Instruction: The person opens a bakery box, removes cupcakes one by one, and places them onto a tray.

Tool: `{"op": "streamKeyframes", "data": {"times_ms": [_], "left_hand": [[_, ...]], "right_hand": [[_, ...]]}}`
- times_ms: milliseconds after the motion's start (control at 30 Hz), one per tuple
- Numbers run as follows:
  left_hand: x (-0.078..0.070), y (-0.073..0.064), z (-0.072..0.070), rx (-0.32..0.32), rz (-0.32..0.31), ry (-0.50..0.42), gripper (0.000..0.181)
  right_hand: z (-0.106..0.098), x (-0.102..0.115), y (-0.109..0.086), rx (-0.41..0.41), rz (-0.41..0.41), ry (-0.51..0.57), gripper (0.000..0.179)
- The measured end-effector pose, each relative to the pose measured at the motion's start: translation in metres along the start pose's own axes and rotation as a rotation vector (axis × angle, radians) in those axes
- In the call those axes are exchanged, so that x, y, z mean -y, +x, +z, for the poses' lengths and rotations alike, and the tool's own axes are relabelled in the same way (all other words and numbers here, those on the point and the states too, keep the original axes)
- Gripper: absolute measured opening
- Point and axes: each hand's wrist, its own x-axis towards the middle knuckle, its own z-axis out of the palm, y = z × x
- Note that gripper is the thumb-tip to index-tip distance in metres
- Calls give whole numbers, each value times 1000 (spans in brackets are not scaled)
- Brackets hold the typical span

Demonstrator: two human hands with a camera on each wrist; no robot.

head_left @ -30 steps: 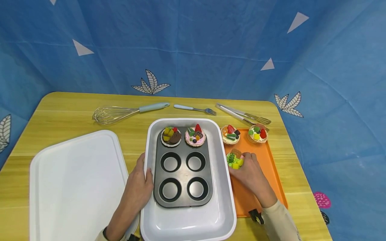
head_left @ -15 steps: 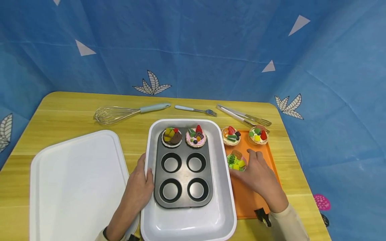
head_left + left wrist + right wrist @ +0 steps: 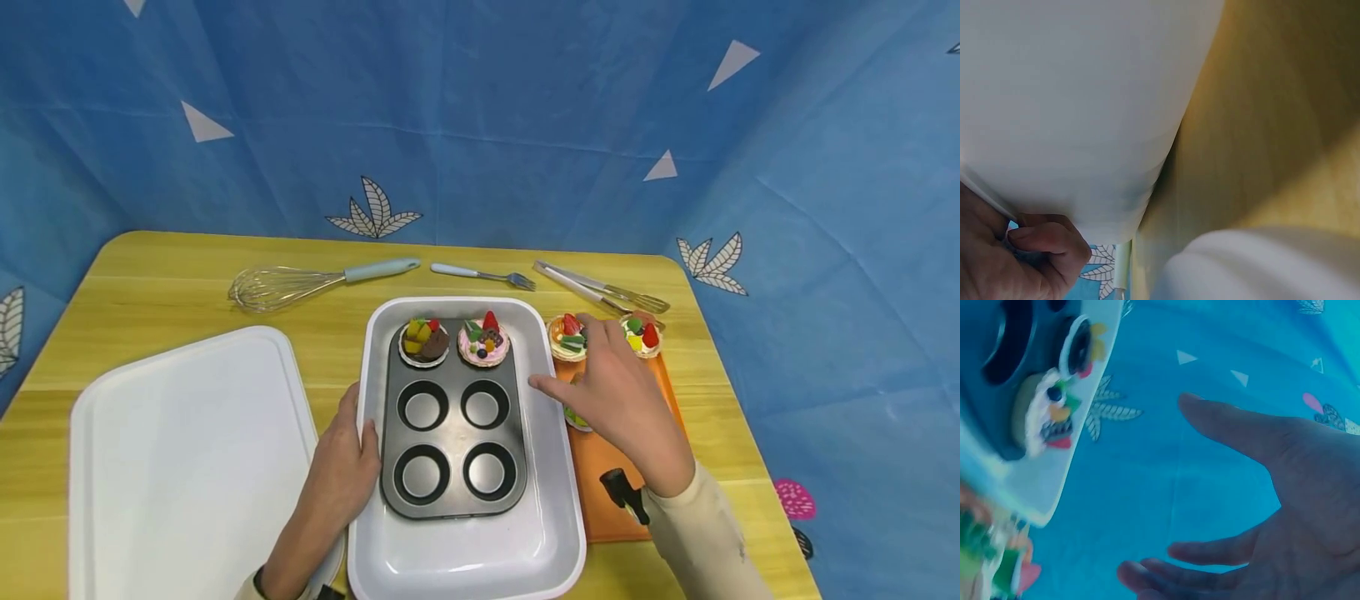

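Basically, left hand [image 3: 341, 467] gripped the white basin [image 3: 468, 575] by its left rim, lower centre of frame. Muffin tin [image 3: 455, 421] sat inside: near four cups unfilled, chocolate tart [image 3: 425, 343] and pink tart [image 3: 483, 345] in the far two. Right hand [image 3: 628, 396], right of centre, had fingers spread wide, holding nothing, half hiding the green tart [image 3: 576, 418] over the orange tray [image 3: 607, 512]. Main risk: a low sweep tipping the orange-topped tart [image 3: 562, 348], fingertips overlapping it. Tongs [image 3: 600, 287], upper right, could snag on overreach.
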Motion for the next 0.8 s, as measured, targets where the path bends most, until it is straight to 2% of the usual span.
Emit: {"op": "streamKeyframes", "data": {"times_ms": [300, 500, 633, 800], "left_hand": [[-1, 0, 0, 6, -2, -21, 53], [-1, 1, -1, 4, -8, -26, 53], [-1, 0, 0, 6, -10, -24, 53], [-1, 0, 0, -4, -2, -15, 53]], "right_hand": [[8, 37, 43, 44, -47, 12, 105], [35, 49, 71, 150, -57, 12, 106], [54, 50, 80, 198, -42, -18, 96], [64, 47, 84, 193, -28, -28, 79]]}}
